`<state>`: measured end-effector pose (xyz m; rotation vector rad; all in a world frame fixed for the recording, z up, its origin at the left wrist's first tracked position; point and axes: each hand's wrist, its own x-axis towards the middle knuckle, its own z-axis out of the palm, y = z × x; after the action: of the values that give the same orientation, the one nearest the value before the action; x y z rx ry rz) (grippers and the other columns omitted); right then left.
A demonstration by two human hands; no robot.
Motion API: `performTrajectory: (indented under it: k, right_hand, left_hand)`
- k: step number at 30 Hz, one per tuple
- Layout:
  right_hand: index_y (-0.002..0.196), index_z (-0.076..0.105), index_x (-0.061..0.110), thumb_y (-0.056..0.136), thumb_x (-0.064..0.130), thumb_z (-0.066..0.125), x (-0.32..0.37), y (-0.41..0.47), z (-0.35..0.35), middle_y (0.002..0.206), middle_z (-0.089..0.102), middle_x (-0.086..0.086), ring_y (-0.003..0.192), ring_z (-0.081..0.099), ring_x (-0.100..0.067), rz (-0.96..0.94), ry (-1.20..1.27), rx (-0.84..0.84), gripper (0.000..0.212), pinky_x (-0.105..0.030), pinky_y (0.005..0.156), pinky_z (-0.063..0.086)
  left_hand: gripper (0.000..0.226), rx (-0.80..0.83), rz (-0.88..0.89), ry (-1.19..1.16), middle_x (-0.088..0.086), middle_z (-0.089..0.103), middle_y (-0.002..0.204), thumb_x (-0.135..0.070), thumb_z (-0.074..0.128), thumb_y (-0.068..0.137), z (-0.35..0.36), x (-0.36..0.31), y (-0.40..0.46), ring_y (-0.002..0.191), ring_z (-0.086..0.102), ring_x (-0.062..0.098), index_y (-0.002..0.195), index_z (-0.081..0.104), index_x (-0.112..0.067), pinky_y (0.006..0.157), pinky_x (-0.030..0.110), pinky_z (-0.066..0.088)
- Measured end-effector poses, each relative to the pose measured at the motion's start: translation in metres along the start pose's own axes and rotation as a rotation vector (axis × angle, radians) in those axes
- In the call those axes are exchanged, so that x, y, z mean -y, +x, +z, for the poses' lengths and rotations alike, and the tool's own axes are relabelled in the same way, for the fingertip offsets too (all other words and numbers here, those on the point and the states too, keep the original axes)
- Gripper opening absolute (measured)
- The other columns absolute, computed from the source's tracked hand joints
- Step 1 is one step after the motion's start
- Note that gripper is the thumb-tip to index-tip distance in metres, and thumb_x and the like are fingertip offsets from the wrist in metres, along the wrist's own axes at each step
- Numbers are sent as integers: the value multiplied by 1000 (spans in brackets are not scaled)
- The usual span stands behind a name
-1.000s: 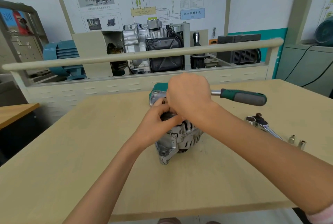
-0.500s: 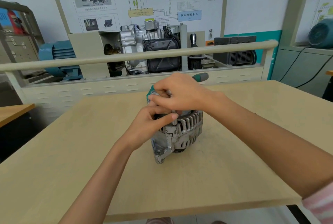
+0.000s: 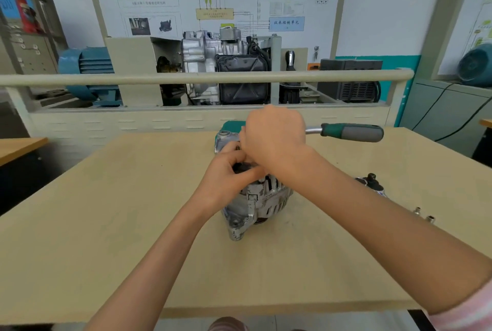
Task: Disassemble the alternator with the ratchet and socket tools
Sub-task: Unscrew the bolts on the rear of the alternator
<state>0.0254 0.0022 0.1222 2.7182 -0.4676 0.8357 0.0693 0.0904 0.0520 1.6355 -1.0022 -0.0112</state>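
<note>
At the centre of the frame, on the pale wooden table (image 3: 106,224), we have the ribbed silver alternator (image 3: 257,204) standing on end. Our left hand (image 3: 226,176) curls round its dark top part, gripping it steady. Our right hand (image 3: 274,136) closes over the head of the ratchet wrench with the green and grey handle (image 3: 351,132). That handle's long axis runs level toward the right of the frame, away from our fingers, so we judge the coming swing turns about the point under the right hand. Socket and fastener are hidden beneath both hands. A second chrome ratchet (image 3: 372,184) and two small sockets (image 3: 423,213) lie right, partly cut off by our forearm.
</note>
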Motion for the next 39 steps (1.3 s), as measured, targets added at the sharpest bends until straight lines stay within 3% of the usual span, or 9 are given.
performTrajectory:
  k: [6, 9, 14, 20, 24, 27, 30, 36, 39]
  right_hand:
    - [57, 32, 13, 92, 16, 47, 3, 2, -1, 56, 31, -1, 45, 27, -16, 7, -50, 4, 38, -23, 42, 18]
    - [56, 27, 15, 91, 16, 47, -4, -1, 1, 56, 27, 0, 47, 24, -15, -46, 10, -54, 40, -23, 42, 17]
    - [58, 32, 18, 89, 19, 47, -12, 2, 4, 53, 29, 3, 48, 31, -17, -269, 63, -116, 34, -26, 44, 13]
    - [50, 26, 20, 86, 23, 54, -19, 10, 7, 43, 29, 5, 44, 32, -10, -465, 495, -41, 46, -31, 51, 30]
    - [52, 34, 17, 89, 31, 50, -16, 4, 7, 45, 31, 4, 46, 31, -13, -341, 457, -67, 42, -31, 49, 24]
    - [51, 31, 16, 92, 38, 40, -8, -4, 8, 49, 31, 2, 43, 27, -14, -58, 136, -160, 48, -25, 44, 14]
    - [51, 30, 16, 95, 29, 42, -1, -6, 6, 50, 31, 1, 41, 26, -14, 30, 58, -154, 47, -23, 43, 13]
    - [55, 33, 17, 91, 33, 44, -9, 1, 4, 51, 30, 3, 45, 29, -15, -261, 61, -185, 42, -25, 43, 14]
    - [52, 30, 21, 89, 34, 48, -15, 10, 5, 47, 31, 6, 46, 31, -10, -435, 257, -86, 43, -27, 45, 19]
  left_hand:
    - [22, -63, -7, 3, -7, 52, 94, -2, 68, 79, 9, -5, -4, 84, 52, -1, 66, 62, -19, 74, 10, 41]
    - [8, -43, -14, 61, -4, 50, 94, -9, 67, 82, 9, -4, -4, 86, 51, 2, 73, 66, -10, 73, 9, 39]
    - [15, 90, -14, 2, -7, 51, 107, -13, 61, 88, -2, -4, -6, 96, 53, -4, 81, 69, -25, 84, 11, 43]
    - [25, 79, -17, -63, 0, 58, 108, -31, 67, 74, -10, 1, -3, 98, 58, -2, 86, 75, -12, 81, 11, 45]
    - [5, 53, -34, -152, -9, 60, 101, -21, 73, 69, -8, 0, -1, 92, 60, -5, 70, 75, -26, 76, 9, 46]
    - [13, 10, -31, -37, -2, 59, 100, -9, 75, 74, -3, 1, 2, 93, 59, 6, 71, 73, -21, 79, 18, 49]
    - [17, -37, -18, 29, 3, 56, 95, -5, 72, 76, 3, 0, 1, 89, 57, 15, 68, 66, -20, 80, 29, 48]
    - [3, 10, -51, -40, 8, 62, 100, -16, 69, 83, -1, 2, -3, 92, 61, 20, 81, 70, -18, 78, 24, 49]
    - [8, 79, -52, -28, 5, 62, 108, -21, 67, 85, -8, 4, -2, 100, 60, 12, 88, 74, -20, 82, 21, 47]
